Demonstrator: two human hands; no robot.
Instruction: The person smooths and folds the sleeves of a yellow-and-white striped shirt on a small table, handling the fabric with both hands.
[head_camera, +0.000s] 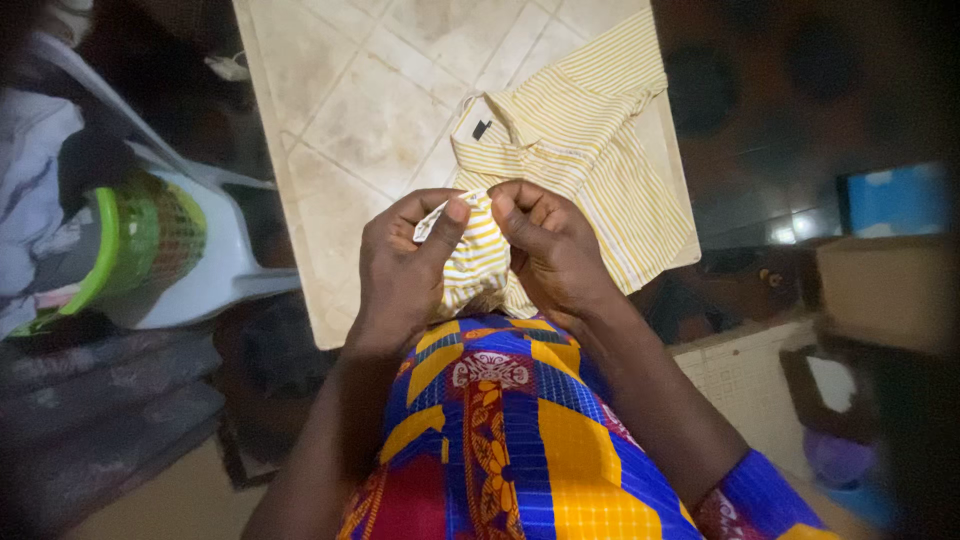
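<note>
A yellow-and-white striped shirt (585, 130) lies across a tiled tabletop (360, 110), its collar toward the middle. Both hands pinch the shirt's near edge just above my lap. My left hand (405, 265) grips a bunched fold with thumb on top. My right hand (550, 245) holds the fabric right beside it, fingers curled in. The part of the shirt between the hands is gathered and partly hidden by my fingers.
A green mesh basket (150, 240) sits on a white plastic chair (215, 270) to the left, with piled clothes (30, 170) beside it. A cardboard box (885, 285) and a blue object (895, 200) are at the right. My bright patterned dress (500, 430) fills the foreground.
</note>
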